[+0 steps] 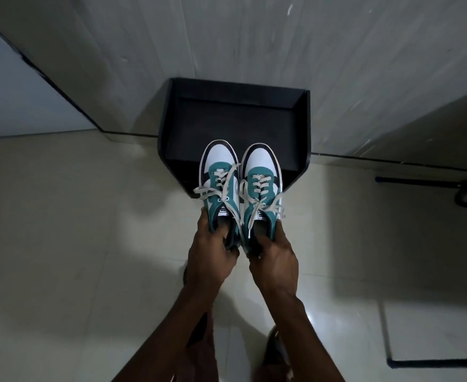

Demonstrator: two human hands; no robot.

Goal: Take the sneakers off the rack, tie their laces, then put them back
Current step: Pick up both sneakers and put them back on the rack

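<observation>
Item 1: left sneaker (219, 186), teal/white/dark w/ white toe cap, centre of frame, toe pointing to top of frame, held in air at its heel end by left hand (208, 252); grip clenched on collar, thumb inside the opening, fingers wrapped outside. Item 2: right sneaker (259, 188), same colours, just beside item 1 on its right, sides nearly touching, toe same direction, held by right hand (275, 260); grip clenched on heel/collar, thumb tucked into the opening. Laces (226, 186): off-white, both pairs w/ loose ends trailing over the sides; whether knotted, cannot tell. Item 3: rack (304, 128), dark, open-top tray shape w/ raised side and back walls, upper centre of frame, back against the wall; toes of both sneakers overlap its front edge in view, whether soles touch it cannot tell. Surroundings: pale tiled floor (75, 230) across lower half; grey panelled wall (226, 37) across top; dark skirting strip along the wall base. Both forearms bare, entering from bottom centre. Dark metal frame (419, 183) at right edge, partly cut off, type unclear
</observation>
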